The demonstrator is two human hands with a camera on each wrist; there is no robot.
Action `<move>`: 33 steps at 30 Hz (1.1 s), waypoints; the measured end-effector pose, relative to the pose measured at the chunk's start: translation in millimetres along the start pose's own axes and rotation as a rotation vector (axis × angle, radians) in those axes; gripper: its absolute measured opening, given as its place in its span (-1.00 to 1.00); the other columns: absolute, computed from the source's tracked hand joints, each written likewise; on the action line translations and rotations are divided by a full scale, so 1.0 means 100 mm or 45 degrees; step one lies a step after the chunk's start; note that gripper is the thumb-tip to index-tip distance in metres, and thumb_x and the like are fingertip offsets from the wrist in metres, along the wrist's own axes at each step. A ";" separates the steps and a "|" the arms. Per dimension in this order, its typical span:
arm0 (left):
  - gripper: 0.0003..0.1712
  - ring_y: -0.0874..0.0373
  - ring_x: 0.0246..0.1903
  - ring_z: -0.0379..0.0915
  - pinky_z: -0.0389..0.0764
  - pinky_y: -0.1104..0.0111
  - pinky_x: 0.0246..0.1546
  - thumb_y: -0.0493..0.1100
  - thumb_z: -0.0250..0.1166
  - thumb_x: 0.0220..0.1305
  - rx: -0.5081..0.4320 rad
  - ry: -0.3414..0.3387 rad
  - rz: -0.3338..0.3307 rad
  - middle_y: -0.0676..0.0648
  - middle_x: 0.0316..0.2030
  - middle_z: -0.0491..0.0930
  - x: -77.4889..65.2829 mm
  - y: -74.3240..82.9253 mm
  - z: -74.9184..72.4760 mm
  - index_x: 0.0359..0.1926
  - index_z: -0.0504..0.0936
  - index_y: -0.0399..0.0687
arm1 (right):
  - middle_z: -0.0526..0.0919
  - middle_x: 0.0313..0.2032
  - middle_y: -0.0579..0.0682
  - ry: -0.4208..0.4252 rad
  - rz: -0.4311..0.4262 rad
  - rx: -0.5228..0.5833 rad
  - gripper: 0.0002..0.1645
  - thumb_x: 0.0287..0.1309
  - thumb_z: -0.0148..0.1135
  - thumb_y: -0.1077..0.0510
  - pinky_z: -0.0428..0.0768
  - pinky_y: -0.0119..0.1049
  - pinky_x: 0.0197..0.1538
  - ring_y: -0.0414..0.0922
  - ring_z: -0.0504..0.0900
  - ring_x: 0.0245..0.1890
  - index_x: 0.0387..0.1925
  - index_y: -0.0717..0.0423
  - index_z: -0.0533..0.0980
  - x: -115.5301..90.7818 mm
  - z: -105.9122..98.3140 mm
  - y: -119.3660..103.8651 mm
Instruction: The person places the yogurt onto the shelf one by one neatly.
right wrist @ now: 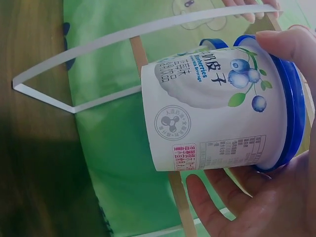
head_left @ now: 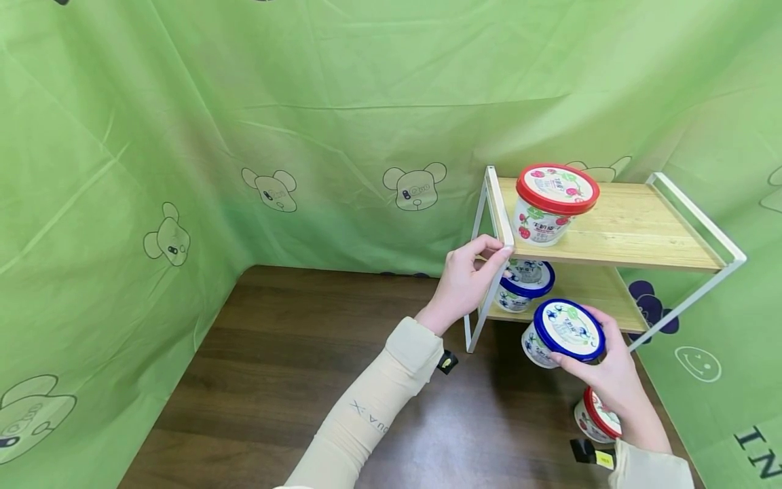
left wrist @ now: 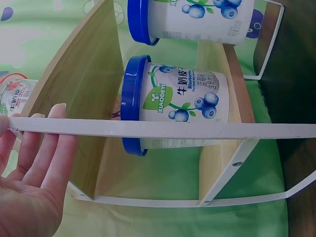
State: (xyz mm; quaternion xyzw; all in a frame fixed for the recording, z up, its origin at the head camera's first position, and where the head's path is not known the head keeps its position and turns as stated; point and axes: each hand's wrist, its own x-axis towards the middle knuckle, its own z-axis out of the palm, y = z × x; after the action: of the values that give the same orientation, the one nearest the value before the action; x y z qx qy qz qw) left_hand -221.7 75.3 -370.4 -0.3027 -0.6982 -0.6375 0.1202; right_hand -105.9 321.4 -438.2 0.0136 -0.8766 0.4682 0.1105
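Observation:
My right hand (head_left: pixel 613 370) grips a blue-lidded blueberry tub (head_left: pixel 571 331) around its lid, holding it in front of the lower shelf. In the right wrist view the tub (right wrist: pixel 212 108) shows its printed side, with thumb and fingers on either side of the lid. My left hand (head_left: pixel 467 275) pinches the front left corner of the two-tier shelf rack (head_left: pixel 635 227). The left wrist view shows the fingers (left wrist: pixel 61 148) behind the rack's white metal bar (left wrist: pixel 163 129). Another blueberry tub (head_left: pixel 519 285) stands on the lower shelf, near its left end.
A red-lidded tub (head_left: pixel 552 204) stands at the left of the upper shelf. Another red-lidded tub (head_left: pixel 595 415) is low at the right, partly hidden by the right forearm. Dark wood-grain tabletop (head_left: pixel 275 380) spreads left of the rack. Green printed cloth (head_left: pixel 342 136) hangs behind and at both sides.

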 end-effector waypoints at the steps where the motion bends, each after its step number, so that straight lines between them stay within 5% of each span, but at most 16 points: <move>1: -0.84 0.25 -0.38 0.65 0.66 0.47 -0.25 -0.14 0.22 0.53 -0.005 0.000 -0.002 -0.03 -0.27 0.67 0.00 0.00 0.00 -0.11 0.66 -0.14 | 0.24 0.30 0.22 0.004 -0.004 0.002 0.11 0.12 0.51 0.23 0.34 -0.71 -0.08 -0.33 0.27 0.09 0.54 0.08 0.03 0.00 -0.01 0.00; 19: -0.82 0.14 -0.41 0.68 0.66 0.46 -0.29 -0.13 0.22 0.53 -0.022 0.004 -0.008 -0.14 -0.26 0.69 0.00 -0.02 0.01 -0.11 0.66 -0.14 | 0.31 0.19 -0.01 0.122 -0.028 -0.005 0.07 0.05 0.54 0.30 0.33 -0.71 -0.08 -0.35 0.31 0.04 0.50 0.06 0.14 0.09 -0.18 0.09; 33: -0.84 0.12 -0.41 0.69 0.66 0.46 -0.29 -0.16 0.23 0.52 -0.036 0.013 -0.021 -0.16 -0.27 0.70 0.00 0.03 0.01 -0.12 0.67 -0.17 | 0.24 0.26 0.28 0.162 0.012 -0.066 0.10 0.11 0.51 0.21 0.28 -0.59 0.02 -0.27 0.25 0.10 0.53 0.12 0.06 0.22 -0.34 0.07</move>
State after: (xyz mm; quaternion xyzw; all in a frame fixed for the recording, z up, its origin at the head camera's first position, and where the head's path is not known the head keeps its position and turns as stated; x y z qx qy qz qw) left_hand -219.7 76.5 -368.2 -0.2953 -0.6908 -0.6500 0.1142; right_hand -122.1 355.5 -421.1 -0.0233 -0.8796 0.4459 0.1641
